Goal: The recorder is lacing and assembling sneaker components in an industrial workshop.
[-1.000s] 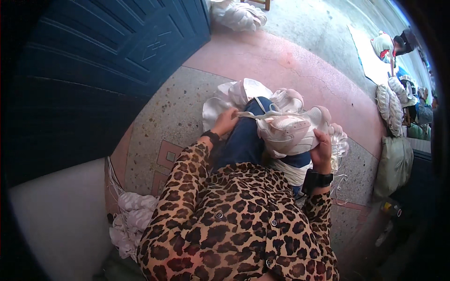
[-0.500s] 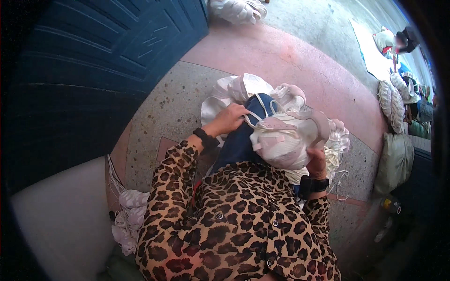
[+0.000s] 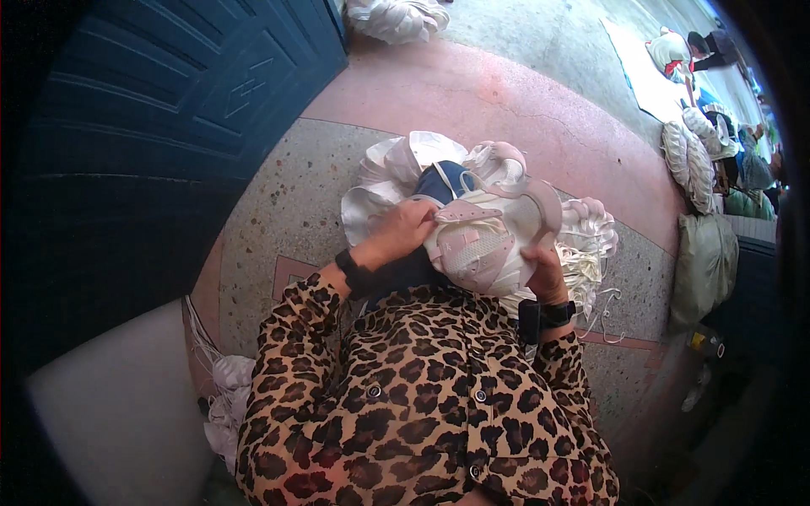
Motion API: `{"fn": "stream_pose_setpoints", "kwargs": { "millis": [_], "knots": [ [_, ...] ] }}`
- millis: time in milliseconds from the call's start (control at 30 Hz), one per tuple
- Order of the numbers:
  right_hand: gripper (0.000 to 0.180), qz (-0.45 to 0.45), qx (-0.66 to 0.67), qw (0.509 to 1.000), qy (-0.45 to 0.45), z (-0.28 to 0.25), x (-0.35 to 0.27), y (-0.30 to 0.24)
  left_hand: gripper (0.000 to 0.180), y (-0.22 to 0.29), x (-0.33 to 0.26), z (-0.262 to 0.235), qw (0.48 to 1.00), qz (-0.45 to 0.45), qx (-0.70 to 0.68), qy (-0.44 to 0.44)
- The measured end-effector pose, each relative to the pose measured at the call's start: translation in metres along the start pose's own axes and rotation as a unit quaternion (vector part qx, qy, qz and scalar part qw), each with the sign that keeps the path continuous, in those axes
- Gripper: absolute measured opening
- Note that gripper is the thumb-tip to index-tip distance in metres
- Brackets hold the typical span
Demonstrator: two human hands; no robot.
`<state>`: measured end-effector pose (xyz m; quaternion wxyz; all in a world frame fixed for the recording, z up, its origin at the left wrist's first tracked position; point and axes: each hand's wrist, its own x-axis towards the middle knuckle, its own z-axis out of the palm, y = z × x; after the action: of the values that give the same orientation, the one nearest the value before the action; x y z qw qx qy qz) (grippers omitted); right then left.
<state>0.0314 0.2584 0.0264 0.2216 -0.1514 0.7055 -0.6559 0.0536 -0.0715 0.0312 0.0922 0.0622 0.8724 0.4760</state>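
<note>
A pink-and-white shoe upper (image 3: 479,243) rests over my lap, its row of eyelets turned up toward me. My right hand (image 3: 547,277) grips its right side, the fingers partly behind the material. At the eyelet edge on the left, my left hand (image 3: 398,233) is closed, fingertips pinched together against the upper. A thin white shoelace (image 3: 447,179) runs over the blue trouser leg (image 3: 440,182) beside that hand. What exactly lies between the left fingertips is slightly blurred, but the lace leads there. Black bands circle both wrists.
White and pink shoe uppers (image 3: 371,181) are stacked beyond my knees, with more (image 3: 591,221) at the right above loose white laces (image 3: 582,268). A blue door (image 3: 194,110) stands left. Sacks (image 3: 707,266) line the right; another person (image 3: 713,49) bends at the far right.
My left hand has come closer to the upper's eyelet edge; the lace stretched between them no longer shows as a loop. My right hand keeps its hold. The view has shifted slightly.
</note>
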Motion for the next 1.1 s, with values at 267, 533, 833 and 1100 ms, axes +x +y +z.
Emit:
{"fn": "stream_pose_setpoints", "kwargs": {
  "millis": [267, 533, 833, 1100],
  "knots": [
    [0.041, 0.157, 0.392, 0.905, 0.05, 0.022, 0.008, -0.016, 0.014, -0.024, -0.008, 0.017, 0.984, 0.087, 0.137, 0.072],
    [0.045, 0.134, 0.457, 0.876, 0.081, 0.029, 0.019, -0.001, 0.011, -0.003, -0.028, 0.009, 0.993, 0.047, 0.006, 0.108],
    [0.043, 0.152, 0.446, 0.879, 0.078, 0.036, 0.021, -0.016, 0.008, 0.103, -0.003, -0.13, 0.989, 0.022, 0.002, -0.146],
    [0.041, 0.125, 0.447, 0.882, 0.08, 0.037, 0.02, -0.011, 0.022, 0.144, 0.111, -0.165, 0.998, 0.001, -0.041, 0.041]
  ]
}}
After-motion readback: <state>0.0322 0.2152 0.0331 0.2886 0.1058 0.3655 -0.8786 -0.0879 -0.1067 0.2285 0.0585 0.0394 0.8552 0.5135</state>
